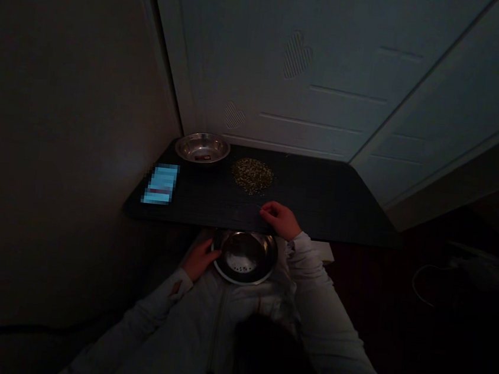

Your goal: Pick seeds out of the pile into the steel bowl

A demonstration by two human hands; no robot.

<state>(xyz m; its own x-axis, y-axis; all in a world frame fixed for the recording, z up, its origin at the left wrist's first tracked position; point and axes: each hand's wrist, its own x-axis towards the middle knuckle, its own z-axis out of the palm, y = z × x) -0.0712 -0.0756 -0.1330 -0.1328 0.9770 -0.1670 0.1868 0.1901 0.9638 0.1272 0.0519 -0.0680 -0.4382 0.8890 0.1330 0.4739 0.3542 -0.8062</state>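
Observation:
A shiny metal bowl (245, 277) rests on my lap, just below the table's front edge. A few small dark bits lie in its bottom. My left hand (201, 259) grips the bowl's left rim, thumb over the edge. Above the table's front part, my right hand (280, 220) is closed in a pinch on what looks like a thin see-through piece (245, 212), faint in the dim light. Just beyond it, a flat round pile of mixed grains or seeds (253, 175) is spread on the dark table (319, 200).
A second metal bowl (202, 147) with a label inside stands at the table's back left corner. A lit, pixelated screen (160, 184) lies in front of it. White panels with heart reliefs (297, 55) rise behind the table. A pale cable (420, 282) hangs at right.

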